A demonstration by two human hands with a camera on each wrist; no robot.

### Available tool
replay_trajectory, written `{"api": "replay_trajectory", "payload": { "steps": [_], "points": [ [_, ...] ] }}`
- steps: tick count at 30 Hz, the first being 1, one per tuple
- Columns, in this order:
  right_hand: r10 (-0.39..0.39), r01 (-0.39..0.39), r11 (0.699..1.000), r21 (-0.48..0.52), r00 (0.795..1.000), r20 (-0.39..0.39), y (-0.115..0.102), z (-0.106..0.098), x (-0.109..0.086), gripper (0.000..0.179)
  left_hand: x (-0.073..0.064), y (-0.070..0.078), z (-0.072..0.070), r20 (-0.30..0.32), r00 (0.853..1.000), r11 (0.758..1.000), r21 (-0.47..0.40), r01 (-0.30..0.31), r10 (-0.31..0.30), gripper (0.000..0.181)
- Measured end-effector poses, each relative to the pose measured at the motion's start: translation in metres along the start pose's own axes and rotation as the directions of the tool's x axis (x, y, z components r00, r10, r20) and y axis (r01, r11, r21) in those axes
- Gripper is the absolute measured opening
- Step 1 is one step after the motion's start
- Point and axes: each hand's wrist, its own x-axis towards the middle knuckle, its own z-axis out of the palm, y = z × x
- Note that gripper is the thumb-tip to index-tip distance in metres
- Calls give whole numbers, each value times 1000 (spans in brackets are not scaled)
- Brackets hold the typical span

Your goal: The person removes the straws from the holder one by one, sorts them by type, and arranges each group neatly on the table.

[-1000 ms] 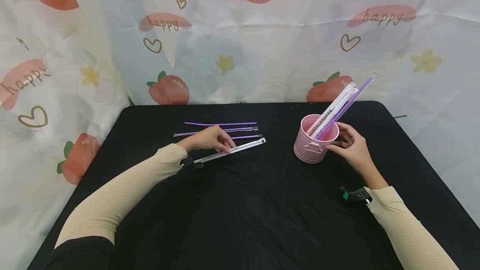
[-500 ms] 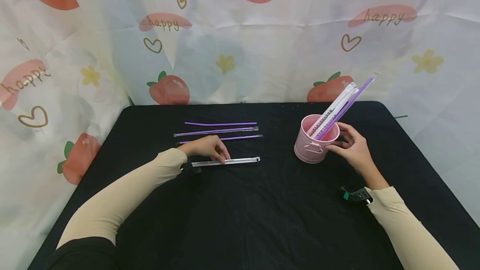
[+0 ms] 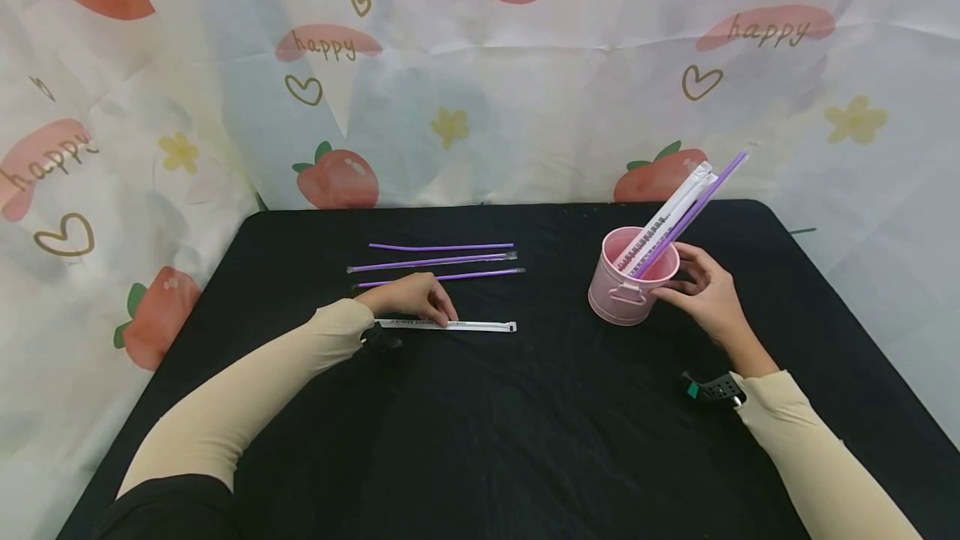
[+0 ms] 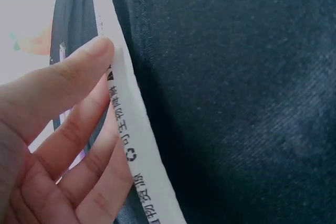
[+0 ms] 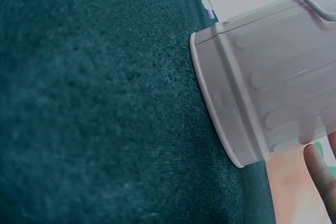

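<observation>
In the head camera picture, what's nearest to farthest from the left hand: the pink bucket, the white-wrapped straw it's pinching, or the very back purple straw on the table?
From the left hand:
1. White-wrapped straw: pinched in it.
2. Rearmost purple straw: beyond it.
3. Pink bucket: over by the right hand.

Pink bucket [image 3: 613, 283]: its wall hides the lower ends of the white packets [image 3: 666, 222] inside; the right wrist view cuts off its rim. Left of it, the left hand [image 3: 415, 294] covers part of a purple straw [image 3: 480, 275]; print on the slim packet [image 3: 480, 326] is too small to read, head view.
</observation>
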Motion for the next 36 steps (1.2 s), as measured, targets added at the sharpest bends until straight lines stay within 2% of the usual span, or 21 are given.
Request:
{"api": "replay_trajectory", "payload": {
  "steps": [8,13,23,30,36],
  "points": [
    [-2,2,1000,7,1000,3,-1,0,1,66,-2,0,3,-53,999,1000,19,-9,10,13],
    [-4,4,1000,0,1000,6,0,0,1,66,-5,1,5,-69,998,1000,1,-4,4,12],
    [10,-10,999,-31,1000,12,0,-1,0,66,-11,1,10,-63,998,999,-36,28,-31,10],
    [10,-10,1000,-18,1000,11,-1,0,0,66,-9,-1,13,-76,997,1000,-29,-2,0,11],
    [8,-8,1000,-6,1000,11,-1,0,0,66,-9,1,12,-63,998,1000,-17,-4,2,12]
  ]
}}
